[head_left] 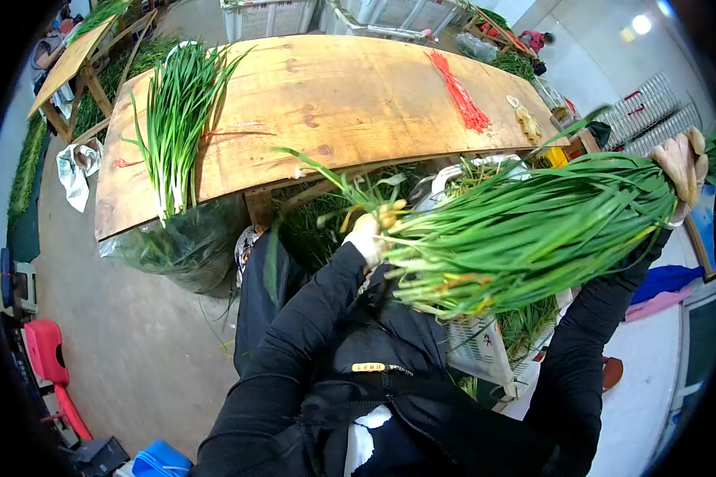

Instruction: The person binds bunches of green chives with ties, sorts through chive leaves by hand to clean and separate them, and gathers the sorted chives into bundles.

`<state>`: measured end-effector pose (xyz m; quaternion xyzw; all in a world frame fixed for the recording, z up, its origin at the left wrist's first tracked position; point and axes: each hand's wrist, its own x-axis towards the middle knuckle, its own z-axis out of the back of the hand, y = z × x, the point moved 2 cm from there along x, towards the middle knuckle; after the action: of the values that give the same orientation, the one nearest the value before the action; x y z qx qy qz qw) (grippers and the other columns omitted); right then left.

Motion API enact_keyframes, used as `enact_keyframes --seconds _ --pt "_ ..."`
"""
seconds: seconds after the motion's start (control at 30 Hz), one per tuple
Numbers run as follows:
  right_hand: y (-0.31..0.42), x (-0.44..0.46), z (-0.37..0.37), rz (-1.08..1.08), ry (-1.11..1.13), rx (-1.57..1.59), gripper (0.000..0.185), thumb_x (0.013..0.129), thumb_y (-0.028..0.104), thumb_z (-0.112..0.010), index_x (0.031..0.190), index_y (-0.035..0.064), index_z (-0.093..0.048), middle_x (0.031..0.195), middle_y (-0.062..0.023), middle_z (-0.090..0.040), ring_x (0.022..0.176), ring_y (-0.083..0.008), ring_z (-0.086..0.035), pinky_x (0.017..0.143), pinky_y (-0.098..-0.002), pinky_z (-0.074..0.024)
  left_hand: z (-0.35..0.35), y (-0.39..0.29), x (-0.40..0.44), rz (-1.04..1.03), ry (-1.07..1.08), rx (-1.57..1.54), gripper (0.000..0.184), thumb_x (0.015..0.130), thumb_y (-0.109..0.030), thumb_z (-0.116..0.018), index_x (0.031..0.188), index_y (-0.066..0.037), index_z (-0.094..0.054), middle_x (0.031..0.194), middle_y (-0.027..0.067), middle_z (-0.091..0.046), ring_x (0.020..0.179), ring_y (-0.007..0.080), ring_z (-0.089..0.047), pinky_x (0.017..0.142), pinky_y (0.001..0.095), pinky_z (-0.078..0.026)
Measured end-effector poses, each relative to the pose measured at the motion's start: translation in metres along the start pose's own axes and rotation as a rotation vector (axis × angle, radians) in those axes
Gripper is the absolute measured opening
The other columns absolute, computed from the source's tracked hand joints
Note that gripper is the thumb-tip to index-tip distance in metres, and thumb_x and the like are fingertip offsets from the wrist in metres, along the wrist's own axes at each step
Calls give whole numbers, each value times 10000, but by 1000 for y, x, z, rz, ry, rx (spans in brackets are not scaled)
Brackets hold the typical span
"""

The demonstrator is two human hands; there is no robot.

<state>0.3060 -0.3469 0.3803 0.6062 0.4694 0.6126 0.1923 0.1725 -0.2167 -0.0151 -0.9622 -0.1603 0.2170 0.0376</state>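
Note:
A large bunch of garlic chives (533, 226) lies across in front of me, leafy ends to the right and pale stem ends to the left. At its leafy end, my right hand (680, 171), in a pale glove, is closed around the bunch. My left hand (366, 238), also gloved, is closed by the stem ends on a small tuft of loose chive leaves (364, 195), some yellowed. On the wooden table (334, 95) a smaller bunch of chives (179, 119) rests across a red tie (235, 132).
A bundle of red ties (460, 94) and some beige bands (523, 118) lie on the table's right part. Below the chives stands a white plastic crate (477, 354) with greens. A clear plastic bag (187, 246) hangs under the table's left end. Other crates (270, 20) stand behind.

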Motion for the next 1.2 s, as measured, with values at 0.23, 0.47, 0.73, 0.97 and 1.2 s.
enact_keyframes --seconds 0.23,0.47,0.73,0.97,1.2 --pt "32 -11 38 -55 -169 15 115 881 97 -420 928 3 -466 548 21 -373 476 -77 -383 621 -211 -373 142 -12 45 -17 -122 113 401 918 -226 -209 1061 -6 -511 626 35 -518 370 108 -297 348 249 -316" --pt "59 -15 102 -138 -762 -990 348 858 166 -425 1168 10 -430 789 -10 -518 738 -127 -522 731 -253 -453 67 -1 -20 35 308 -83 721 752 -609 -417 1177 -27 -425 760 55 -497 641 162 -481 543 293 -410" --pt "-33 -44 213 -37 -1262 -510 307 859 167 -446 1082 -31 -517 574 9 -467 593 -134 -469 721 -291 -443 44 -3 -35 35 689 62 503 831 -308 -531 1243 -68 -372 906 71 -545 785 200 -542 718 334 -466" --pt "2 -33 214 -9 -926 -468 237 790 109 -542 969 -46 -559 606 -6 -444 583 -142 -443 739 -315 -445 213 -20 -3 -127 72 124 376 860 -140 -437 1226 -64 -406 561 -72 -385 433 70 -363 418 236 -351" --pt "49 -45 249 14 -1108 -531 293 797 130 -526 1038 -36 -536 674 -41 -508 744 -219 -517 762 -361 -446 60 -16 -37 -284 183 251 457 818 -201 -556 1229 -104 -382 663 -62 -419 541 42 -378 467 181 -324"
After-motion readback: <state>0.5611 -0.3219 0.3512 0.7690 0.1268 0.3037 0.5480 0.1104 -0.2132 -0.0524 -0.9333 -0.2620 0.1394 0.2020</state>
